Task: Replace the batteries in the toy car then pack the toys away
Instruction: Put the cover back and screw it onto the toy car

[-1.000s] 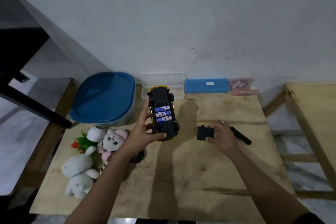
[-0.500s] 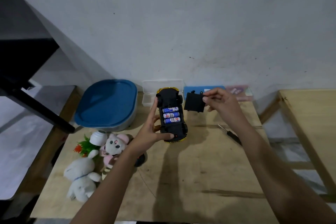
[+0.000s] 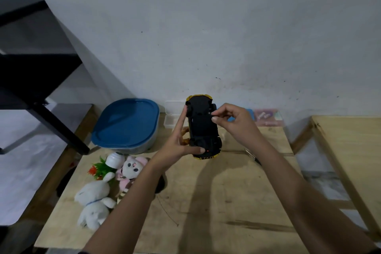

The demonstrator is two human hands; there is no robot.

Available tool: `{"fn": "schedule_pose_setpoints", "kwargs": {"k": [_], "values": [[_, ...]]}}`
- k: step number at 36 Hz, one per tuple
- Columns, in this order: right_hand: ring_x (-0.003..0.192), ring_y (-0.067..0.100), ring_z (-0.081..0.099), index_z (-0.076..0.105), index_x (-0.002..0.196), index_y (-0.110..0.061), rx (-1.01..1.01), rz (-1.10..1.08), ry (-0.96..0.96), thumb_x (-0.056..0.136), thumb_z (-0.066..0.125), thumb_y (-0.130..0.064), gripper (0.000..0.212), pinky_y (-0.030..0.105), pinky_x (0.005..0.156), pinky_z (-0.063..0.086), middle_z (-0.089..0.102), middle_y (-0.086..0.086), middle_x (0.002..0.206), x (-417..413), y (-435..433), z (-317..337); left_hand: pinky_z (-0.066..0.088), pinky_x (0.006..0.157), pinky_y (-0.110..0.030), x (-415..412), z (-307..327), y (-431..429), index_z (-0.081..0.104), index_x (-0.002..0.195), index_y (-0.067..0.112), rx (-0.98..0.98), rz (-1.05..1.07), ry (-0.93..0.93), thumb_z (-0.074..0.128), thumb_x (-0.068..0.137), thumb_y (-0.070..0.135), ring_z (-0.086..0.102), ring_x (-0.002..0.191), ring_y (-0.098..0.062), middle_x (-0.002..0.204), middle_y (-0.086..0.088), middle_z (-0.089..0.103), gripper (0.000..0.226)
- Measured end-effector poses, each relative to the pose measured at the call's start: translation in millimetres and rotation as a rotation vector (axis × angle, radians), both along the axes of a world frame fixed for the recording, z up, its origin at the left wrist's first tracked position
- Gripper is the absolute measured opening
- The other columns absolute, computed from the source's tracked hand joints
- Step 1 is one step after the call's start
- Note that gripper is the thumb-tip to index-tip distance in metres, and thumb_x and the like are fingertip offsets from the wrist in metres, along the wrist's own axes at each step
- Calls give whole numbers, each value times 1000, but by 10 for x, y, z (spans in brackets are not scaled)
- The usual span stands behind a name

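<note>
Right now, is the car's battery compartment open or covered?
Covered. The toy car shows an all-black underside, no batteries; the right hand pinches the battery cover at its edge. Fastened: cannot tell.

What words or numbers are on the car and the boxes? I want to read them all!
No text here can be read.
On the pink case by the wall: pale marks on the lid, too blurred to read.
On the toy car: its black underside shows no lettering.
</note>
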State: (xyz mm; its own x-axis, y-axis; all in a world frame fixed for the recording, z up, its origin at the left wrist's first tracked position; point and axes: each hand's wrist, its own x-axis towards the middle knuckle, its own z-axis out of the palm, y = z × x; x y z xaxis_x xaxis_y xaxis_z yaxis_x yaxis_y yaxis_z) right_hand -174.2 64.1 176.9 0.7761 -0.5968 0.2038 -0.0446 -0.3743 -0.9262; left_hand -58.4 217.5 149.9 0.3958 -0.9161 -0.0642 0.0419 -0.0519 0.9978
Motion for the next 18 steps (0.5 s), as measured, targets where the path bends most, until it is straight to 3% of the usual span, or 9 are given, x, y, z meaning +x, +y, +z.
{"fn": "schedule_pose_setpoints", "kwargs": {"k": [5,11,15,18], "values": [[76,14,54,63,75,-32,-51,25,22,81,68,-10,24,23,74,44,64,-3,78,-19,-15,28,52,93,-32,4,57,9,14,133,64,-11,-30,-9,75,67,-2,43,130,-28,154,-7,22,112],[87,11,52,66,93,-18,-271,-10,30,84,67,-15,9,11,66,39,54,-18,84,-44,34,60,52,91,-33,-9,117,-11,8,138,58,-23,-51,-19,74,68,-6,42,131,-24,150,-3,29,116],[92,-7,52,65,103,-11,-294,-59,-60,83,67,-12,20,5,67,47,47,-14,94,-39,73,9,49,98,-38,-50,161,-56,4,146,46,-40,-7,-57,69,75,-13,47,124,-8,132,19,40,113],[96,0,53,64,111,-7,-341,-101,-124,83,68,-12,28,8,74,51,44,-4,101,-43,88,-50,48,98,-32,-107,188,-131,3,146,47,-79,51,-60,65,84,4,52,116,6,127,24,42,98]]}}
